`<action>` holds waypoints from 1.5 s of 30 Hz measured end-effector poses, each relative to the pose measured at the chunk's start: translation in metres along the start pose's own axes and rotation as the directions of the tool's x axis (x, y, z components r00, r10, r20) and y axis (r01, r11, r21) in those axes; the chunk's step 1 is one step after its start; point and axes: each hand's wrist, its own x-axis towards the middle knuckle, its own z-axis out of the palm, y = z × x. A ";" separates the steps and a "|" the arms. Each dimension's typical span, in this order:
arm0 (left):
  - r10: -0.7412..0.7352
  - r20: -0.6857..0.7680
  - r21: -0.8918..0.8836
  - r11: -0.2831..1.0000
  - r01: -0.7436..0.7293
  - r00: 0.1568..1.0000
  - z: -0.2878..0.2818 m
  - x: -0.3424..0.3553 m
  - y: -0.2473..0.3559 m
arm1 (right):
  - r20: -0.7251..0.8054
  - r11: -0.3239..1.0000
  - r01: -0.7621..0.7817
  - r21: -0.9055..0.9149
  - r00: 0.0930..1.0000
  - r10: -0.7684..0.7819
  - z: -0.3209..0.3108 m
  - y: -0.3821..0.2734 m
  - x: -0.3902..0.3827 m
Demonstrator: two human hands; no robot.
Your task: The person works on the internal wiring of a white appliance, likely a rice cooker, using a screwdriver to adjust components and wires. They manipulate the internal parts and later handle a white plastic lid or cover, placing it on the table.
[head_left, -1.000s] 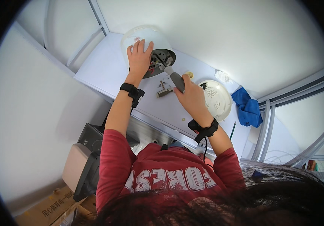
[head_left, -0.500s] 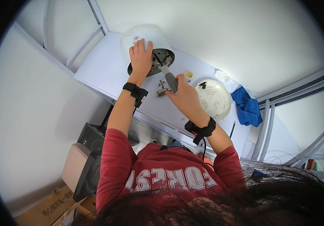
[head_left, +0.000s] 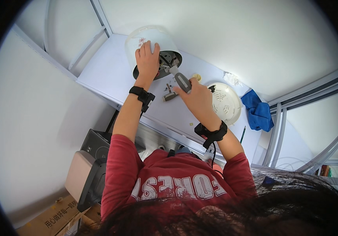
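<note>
A white appliance housing with a flower print [head_left: 140, 36] lies on its side, its open bottom showing dark metal and wiring. My left hand [head_left: 148, 62] rests on its wall, fingers spread, nothing gripped; the thumb is hidden. My right hand [head_left: 197, 99] is closed around a grey-handled tool [head_left: 183, 82]. The tool's pale front end reaches into the opening, where its tip cannot be made out. Below it lies a small object with a grey-brown body [head_left: 170, 96], near several tiny parts. A round cream cover with slots [head_left: 229, 103] sits beyond my right hand, partly hidden by it.
A small tub [head_left: 197, 76] stands behind the tool. Along the table's right side lie a white crumpled tissue [head_left: 232, 79], a blue cloth [head_left: 258, 112] and a dark green pencil [head_left: 243, 134]. A pink and grey chair-like object [head_left: 80, 173] and a cardboard box [head_left: 55, 216] are at lower left.
My right hand has shifted slightly right and turned the tool, whose handle now lies flatter and shows its lighter grey panel. My left hand and the housing have stayed put.
</note>
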 end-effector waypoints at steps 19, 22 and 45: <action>-0.010 0.009 -0.002 1.000 0.010 1.000 0.000 0.001 0.002 | 0.094 0.991 -0.052 0.122 0.995 0.040 0.011 0.004 0.001; -0.010 0.005 -0.007 1.000 0.010 1.000 0.000 0.000 0.002 | 0.122 0.980 -0.001 0.197 0.992 -0.023 0.006 0.001 0.000; 0.003 0.001 0.038 0.999 -0.003 1.000 0.001 0.001 0.003 | 0.034 0.980 -0.022 0.196 0.999 0.016 0.017 0.013 0.004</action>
